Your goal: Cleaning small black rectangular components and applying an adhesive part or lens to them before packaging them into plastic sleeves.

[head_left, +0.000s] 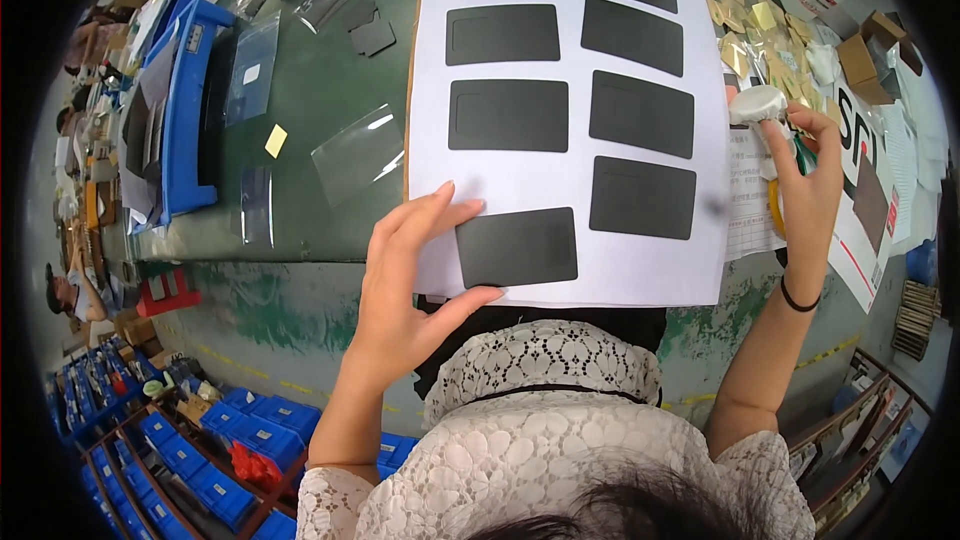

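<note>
While the left hand [405, 275] frames a dark card [520, 248], the right hand [815, 180] sits aside

The left is spread around the left end of the card, askew at the near edge of the white sheet [650, 275]; the right seems to pinch a white rounded object [758, 103]. Placing looks in hand; the next move calls for light squaring

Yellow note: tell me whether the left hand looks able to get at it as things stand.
Probably yes: the note lies uncovered on the green table, and only clear film lies near the way, though the left hand is at a black card.
</note>
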### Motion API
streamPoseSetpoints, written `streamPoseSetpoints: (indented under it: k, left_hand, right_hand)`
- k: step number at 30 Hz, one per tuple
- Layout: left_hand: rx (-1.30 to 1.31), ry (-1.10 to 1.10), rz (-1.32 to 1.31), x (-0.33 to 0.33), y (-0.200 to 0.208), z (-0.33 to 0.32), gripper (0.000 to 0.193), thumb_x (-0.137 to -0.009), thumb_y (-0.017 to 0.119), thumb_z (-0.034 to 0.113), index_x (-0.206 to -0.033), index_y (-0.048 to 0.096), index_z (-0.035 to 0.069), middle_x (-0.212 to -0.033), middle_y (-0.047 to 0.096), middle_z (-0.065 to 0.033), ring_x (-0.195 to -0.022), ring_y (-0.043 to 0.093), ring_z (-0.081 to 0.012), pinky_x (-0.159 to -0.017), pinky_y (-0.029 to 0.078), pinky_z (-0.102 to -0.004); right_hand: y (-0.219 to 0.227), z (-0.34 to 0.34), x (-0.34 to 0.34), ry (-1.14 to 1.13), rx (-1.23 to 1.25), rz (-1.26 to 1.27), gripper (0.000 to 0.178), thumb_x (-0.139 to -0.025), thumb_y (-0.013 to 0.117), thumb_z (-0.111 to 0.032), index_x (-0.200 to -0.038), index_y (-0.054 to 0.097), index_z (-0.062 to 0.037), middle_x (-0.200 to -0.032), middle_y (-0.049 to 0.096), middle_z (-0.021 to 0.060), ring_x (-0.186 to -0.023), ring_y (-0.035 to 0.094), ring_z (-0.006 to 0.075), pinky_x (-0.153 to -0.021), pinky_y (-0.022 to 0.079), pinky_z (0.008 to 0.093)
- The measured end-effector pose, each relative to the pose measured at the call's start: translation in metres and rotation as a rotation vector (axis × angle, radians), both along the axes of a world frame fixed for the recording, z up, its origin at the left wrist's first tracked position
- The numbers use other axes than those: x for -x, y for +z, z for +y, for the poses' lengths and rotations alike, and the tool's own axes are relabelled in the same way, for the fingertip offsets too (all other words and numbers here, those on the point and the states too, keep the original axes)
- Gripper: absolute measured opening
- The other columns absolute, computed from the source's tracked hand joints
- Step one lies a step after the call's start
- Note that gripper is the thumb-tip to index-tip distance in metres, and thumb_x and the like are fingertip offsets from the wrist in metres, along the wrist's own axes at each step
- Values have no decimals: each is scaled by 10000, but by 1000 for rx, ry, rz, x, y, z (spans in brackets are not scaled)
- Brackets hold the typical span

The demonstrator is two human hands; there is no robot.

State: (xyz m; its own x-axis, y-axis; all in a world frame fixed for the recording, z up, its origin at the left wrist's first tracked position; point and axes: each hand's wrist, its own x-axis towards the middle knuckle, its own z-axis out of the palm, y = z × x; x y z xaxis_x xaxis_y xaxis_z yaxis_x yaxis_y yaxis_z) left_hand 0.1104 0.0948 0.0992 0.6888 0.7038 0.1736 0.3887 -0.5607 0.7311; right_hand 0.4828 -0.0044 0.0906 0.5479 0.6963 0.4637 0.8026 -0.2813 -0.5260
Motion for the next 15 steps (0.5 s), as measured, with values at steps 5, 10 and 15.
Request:
streamPoseSetpoints:
  k: [5, 10, 15]
  left_hand:
    - [-23, -41, 145, -11, 19, 7, 885, -655, 891, 133, -1441, 491, 58, -1223, 630, -106, -1155, 507, -327, -1038, 371, -435]
    - [-17, -82, 193, -14, 32, 9, 901, -610, 894, 64, -1421, 502, 60, -1150, 592, -112, -1083, 501, -324, -990, 398, -427]
    - [28, -91, 185, -14, 30, 3, 862, -601, 854, -10, -1391, 510, 20, -1210, 524, -149, -1042, 511, -301, -900, 455, -382]
  right_hand:
    - [0, 5, -7, 99, 46, -70, 281, -813, 776, -102, -1012, 590, -31, -974, 622, 103, -959, 592, 283, -878, 447, 379]
    - [7, 22, -10, 219, -40, -32, 235, -832, 744, -79, -1014, 600, -47, -970, 636, 91, -940, 609, 271, -845, 463, 368]
    - [72, 22, -96, -16, -291, 155, 249, -912, 684, -199, -1090, 638, -31, -925, 680, 106, -797, 641, 191, -733, 496, 315]
